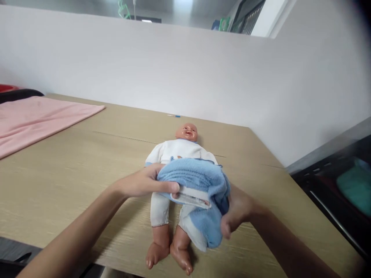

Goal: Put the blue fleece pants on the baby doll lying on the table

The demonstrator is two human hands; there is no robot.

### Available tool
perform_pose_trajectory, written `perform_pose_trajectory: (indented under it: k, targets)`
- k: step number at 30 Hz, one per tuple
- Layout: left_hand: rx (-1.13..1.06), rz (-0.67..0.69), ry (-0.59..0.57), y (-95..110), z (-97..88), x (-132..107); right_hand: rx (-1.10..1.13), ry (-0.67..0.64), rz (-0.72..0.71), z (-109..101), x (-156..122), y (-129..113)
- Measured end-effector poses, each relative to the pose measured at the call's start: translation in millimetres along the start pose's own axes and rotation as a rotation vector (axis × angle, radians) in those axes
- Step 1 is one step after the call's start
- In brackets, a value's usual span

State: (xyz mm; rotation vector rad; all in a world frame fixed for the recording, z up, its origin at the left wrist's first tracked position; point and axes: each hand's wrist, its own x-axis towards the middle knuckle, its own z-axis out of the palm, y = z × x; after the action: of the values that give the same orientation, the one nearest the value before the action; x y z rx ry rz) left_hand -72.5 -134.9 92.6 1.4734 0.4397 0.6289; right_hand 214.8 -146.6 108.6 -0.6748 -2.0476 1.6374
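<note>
A baby doll in a white top and white leggings lies on its back, bare feet towards me, its head away from me. Over its belly and thighs I hold a bunched, fluffy blue and white baby garment. My left hand grips its left side, thumb on top beside a white-edged opening. At the garment's right side is my right hand, thumb towards me and fingers hidden behind the cloth. A blue and white part of the garment hangs over one doll leg.
A pink cloth lies on the left of the wooden table. Near the wall is a small pen-like item with a blue end. A dark rack or crate holding green material stands at the right.
</note>
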Motion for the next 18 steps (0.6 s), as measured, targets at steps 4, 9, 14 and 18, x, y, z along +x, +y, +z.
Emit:
perform_pose_trajectory:
  k: [4, 9, 14, 18]
  targets:
    - [-0.025, 0.014, 0.186, -9, 37.9, -18, -0.129, 0.238, 0.017, 33, -6, -13]
    - [0.225, 0.004, 0.561, -7, 74.5, -37, -0.48, 0.52, -0.165, 56, -9, -13]
    - [0.355, -0.017, 0.745, -21, 96.8, -49, -0.535, 0.59, -0.275, 69, -8, -4]
    - [0.269, -0.086, 0.785, -38, 104.4, -50, -0.399, 0.574, -0.105, 72, -6, 12]
